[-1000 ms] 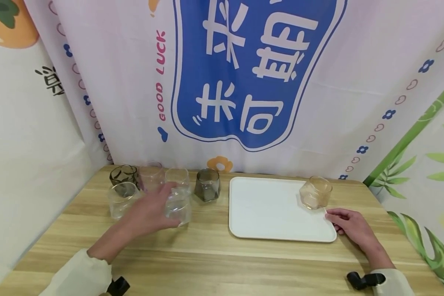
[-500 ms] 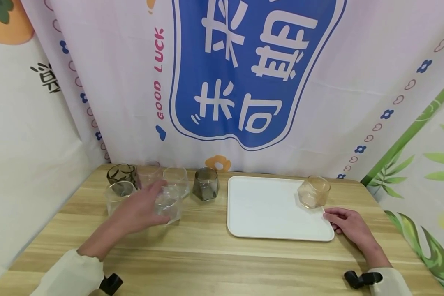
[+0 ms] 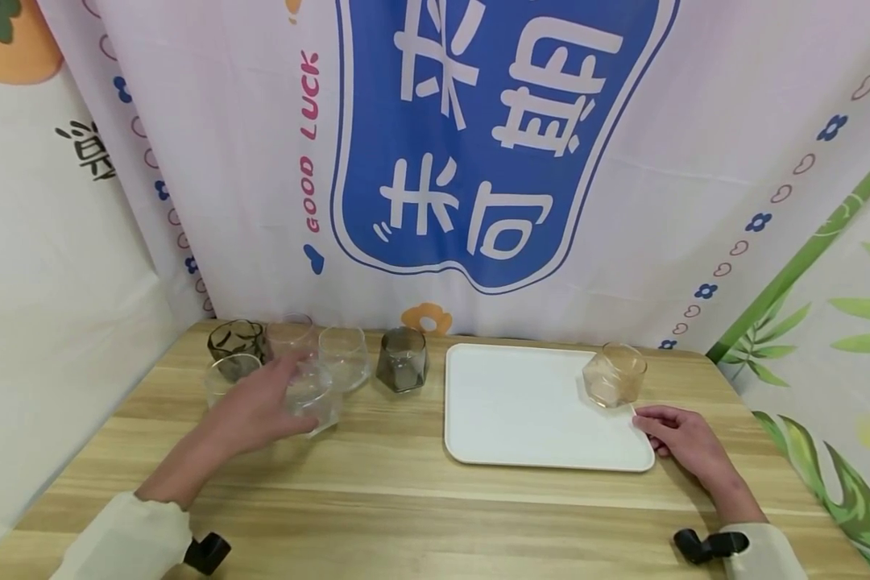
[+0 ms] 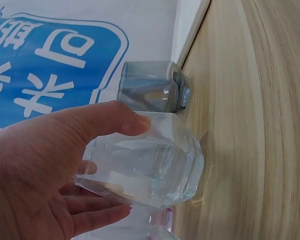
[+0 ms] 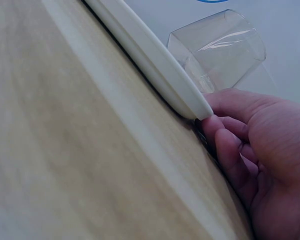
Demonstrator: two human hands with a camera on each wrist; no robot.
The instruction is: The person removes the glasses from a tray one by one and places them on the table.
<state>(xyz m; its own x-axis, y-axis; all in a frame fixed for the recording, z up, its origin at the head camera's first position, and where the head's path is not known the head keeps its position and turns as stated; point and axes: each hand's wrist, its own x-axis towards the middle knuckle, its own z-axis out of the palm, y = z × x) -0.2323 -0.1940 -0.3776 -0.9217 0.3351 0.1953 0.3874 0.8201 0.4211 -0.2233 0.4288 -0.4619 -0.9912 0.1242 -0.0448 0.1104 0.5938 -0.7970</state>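
Observation:
My left hand (image 3: pixel 250 411) grips a clear faceted drinking glass (image 4: pixel 157 157), thumb on one side and fingers round the other; its base is right at the tabletop. Other glasses stand close behind it: a clear one (image 3: pixel 344 362) and a pinkish one (image 3: pixel 290 330). Partly behind the wrist is another clear glass (image 3: pixel 221 379). My right hand (image 3: pixel 685 443) pinches the right edge of a white rectangular tray (image 3: pixel 536 411) between thumb and fingers. On the tray's right end stands an amber-tinted glass (image 3: pixel 615 379), just beyond those fingertips.
A smoky grey glass (image 3: pixel 403 362) stands left of the tray, and a dark patterned glass (image 3: pixel 238 334) is at the back left corner. The wooden table (image 3: pixel 435 515) ends at a printed cloth (image 3: pixel 261 161) hanging behind it.
My left hand has moved left with the clear glass, away from the tray and toward the group of glasses. The right hand stays at the tray's edge.

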